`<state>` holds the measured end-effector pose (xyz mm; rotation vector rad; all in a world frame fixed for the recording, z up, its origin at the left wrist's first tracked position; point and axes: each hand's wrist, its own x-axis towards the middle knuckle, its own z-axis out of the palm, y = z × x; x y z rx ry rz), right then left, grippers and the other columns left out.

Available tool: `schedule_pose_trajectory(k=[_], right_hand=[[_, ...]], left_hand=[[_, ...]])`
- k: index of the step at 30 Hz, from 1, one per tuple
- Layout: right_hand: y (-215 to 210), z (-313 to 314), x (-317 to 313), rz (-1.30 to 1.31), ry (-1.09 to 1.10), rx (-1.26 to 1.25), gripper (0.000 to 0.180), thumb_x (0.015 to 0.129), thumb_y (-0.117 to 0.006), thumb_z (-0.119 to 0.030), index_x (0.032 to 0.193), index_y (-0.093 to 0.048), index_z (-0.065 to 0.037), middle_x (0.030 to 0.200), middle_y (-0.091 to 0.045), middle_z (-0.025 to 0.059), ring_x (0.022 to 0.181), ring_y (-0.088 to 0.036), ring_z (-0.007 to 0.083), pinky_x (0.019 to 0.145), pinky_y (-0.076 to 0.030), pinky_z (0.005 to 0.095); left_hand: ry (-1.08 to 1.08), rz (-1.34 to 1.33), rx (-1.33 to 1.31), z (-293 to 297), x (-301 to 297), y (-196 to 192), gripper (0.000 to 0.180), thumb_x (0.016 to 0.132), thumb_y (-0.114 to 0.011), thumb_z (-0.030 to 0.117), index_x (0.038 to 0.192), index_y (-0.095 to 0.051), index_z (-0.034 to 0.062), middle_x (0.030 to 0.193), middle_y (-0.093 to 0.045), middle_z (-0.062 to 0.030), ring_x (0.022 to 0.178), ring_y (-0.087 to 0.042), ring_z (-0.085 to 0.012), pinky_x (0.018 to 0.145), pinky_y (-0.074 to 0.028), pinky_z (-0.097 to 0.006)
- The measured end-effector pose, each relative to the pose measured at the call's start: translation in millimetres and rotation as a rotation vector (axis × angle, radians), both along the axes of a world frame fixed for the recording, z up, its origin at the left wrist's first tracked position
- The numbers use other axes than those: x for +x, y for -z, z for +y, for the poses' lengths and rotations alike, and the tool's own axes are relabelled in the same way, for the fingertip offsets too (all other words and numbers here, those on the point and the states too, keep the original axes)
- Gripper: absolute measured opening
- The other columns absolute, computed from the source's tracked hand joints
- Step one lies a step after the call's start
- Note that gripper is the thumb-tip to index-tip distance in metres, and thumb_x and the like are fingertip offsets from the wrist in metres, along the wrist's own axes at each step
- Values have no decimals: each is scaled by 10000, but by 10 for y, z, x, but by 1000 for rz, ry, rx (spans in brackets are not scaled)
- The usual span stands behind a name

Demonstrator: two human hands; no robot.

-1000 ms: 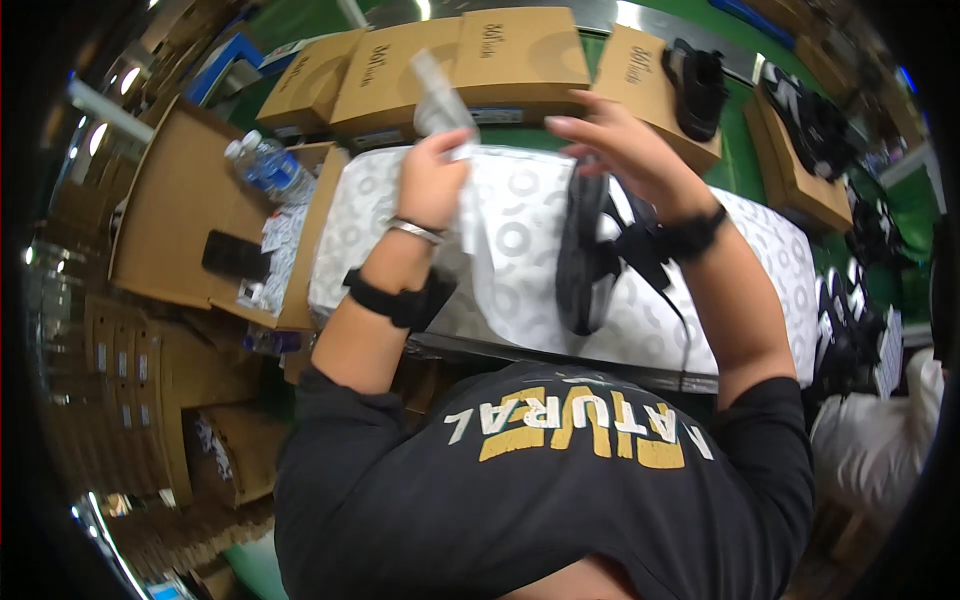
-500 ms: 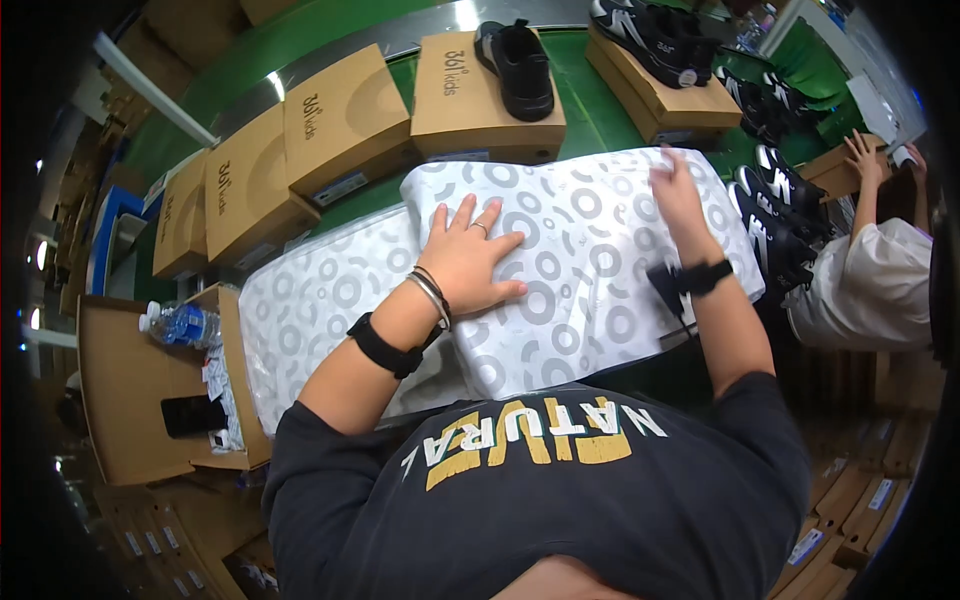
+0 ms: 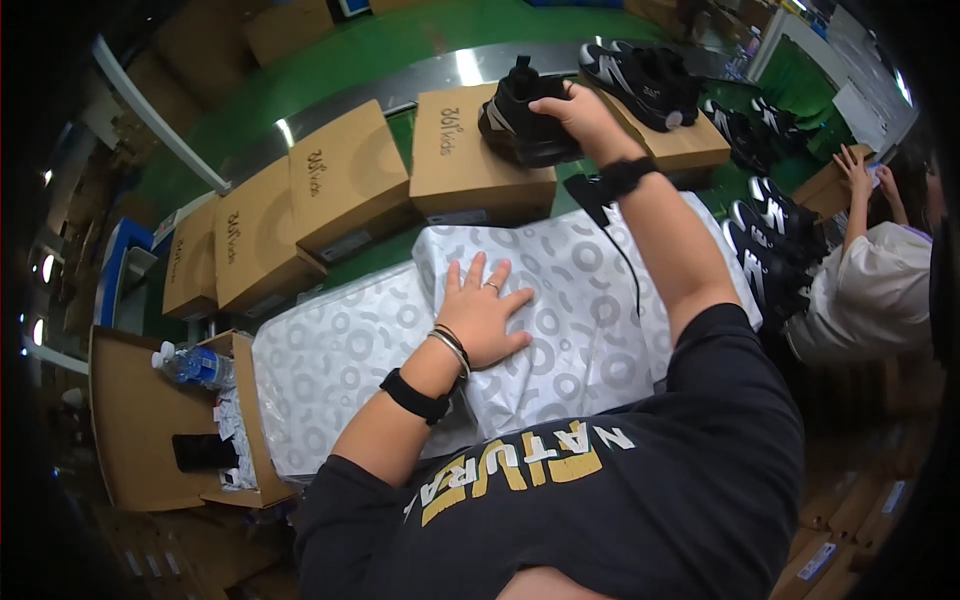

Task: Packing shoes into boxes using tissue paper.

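Observation:
With fingers spread, my left hand (image 3: pixel 482 315) lies flat on a stack of white wrapping paper (image 3: pixel 570 330) patterned with grey rings. My right hand (image 3: pixel 585 118) reaches far forward and grips a black sneaker (image 3: pixel 525 120) by its upper. The sneaker is tilted, over a brown shoe box (image 3: pixel 440 165); whether it still touches the lid I cannot tell. A second stack of the same paper (image 3: pixel 330 350) lies under and to the left of the first. A dark cord hangs from my right wrist.
More closed shoe boxes (image 3: pixel 345 185) line the far left. A pair of black sneakers (image 3: pixel 640 85) sits on a box at far right; others (image 3: pixel 765 250) stand right of the paper. An open carton (image 3: pixel 140 420) at left holds a water bottle (image 3: pixel 195 365) and phone (image 3: pixel 205 452). Another person (image 3: pixel 860 290) works at right.
My right hand has gone from the right side of the paper forward and left, and has taken hold of the sneaker on the box. My left hand stays on the paper.

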<state>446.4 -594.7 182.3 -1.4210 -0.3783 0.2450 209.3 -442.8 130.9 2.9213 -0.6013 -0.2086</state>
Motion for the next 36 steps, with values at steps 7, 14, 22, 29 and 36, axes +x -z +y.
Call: schedule_pose_trajectory(k=[7, 14, 22, 29, 36], right_hand=[[4, -637, -2252, -1247, -7, -1005, 75, 657, -582, -143, 678, -565, -74, 1083, -504, 151, 1005, -485, 326, 875, -358, 499], [683, -1445, -2220, -421, 315, -658, 275, 709, -608, -65, 984, -612, -56, 951, -590, 126, 866, -555, 285, 790, -430, 337], [1582, -2447, -2102, -562, 892, -1382, 187, 738, -546, -84, 895, -602, 1, 900, -589, 176, 864, -556, 321, 756, -444, 378], [1488, -2337, -2055, -499, 953, -1345, 133, 763, -515, -103, 780, -607, -9, 784, -604, 163, 731, -575, 323, 690, -449, 400], [596, -1884, -1918, -603, 544, -1428, 109, 695, -527, -83, 745, -622, -59, 703, -603, 126, 679, -580, 306, 629, -462, 393]], left_hand=[[-41, -88, -93, 60, 98, 102, 572, 705, -561, 289, 1219, -420, 81, 1325, -337, -151, 1246, -221, -396, 992, -127, -562], [-24, -123, -117, 78, -47, 77, 552, 688, -576, 299, 1182, -472, 76, 1292, -374, -173, 1226, -255, -398, 989, -119, -572], [-38, -122, -214, 79, -70, 94, 549, 673, -600, 323, 1150, -505, 70, 1265, -409, -174, 1222, -269, -389, 996, -122, -554], [-49, -103, -247, 103, 8, 102, 546, 676, -609, 297, 1162, -486, 80, 1280, -392, -161, 1230, -255, -386, 1006, -104, -537], [-22, 4, -283, 157, 94, -37, 634, 705, -613, 357, 1227, -421, 52, 1265, -404, -195, 1235, -272, -374, 999, -136, -525]])
